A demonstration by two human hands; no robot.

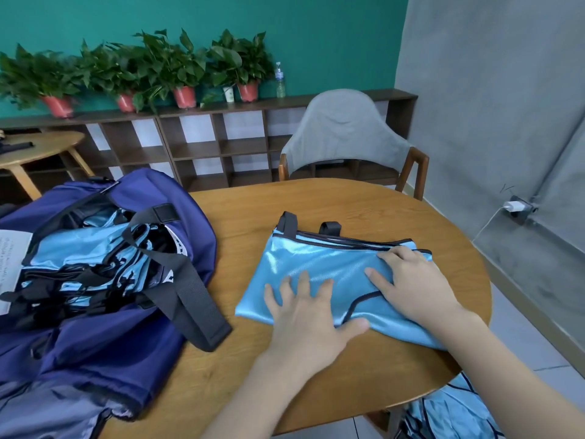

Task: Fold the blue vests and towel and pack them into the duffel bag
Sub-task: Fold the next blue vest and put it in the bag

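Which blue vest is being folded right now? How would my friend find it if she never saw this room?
Look at the round wooden table in front of the grey chair. To the right of the big purple duffel bag lies one shiny light-blue vest, folded flat, with both hands, left hand and right hand, pressing on it. The other vests are crumpled inside the bag or below the table's edge.

Left hand (311, 315), right hand (411, 286) flat, fingers spread

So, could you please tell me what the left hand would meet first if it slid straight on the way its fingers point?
Probably just more of the shiny light-blue folded vest under the left hand, then its black strap loops.
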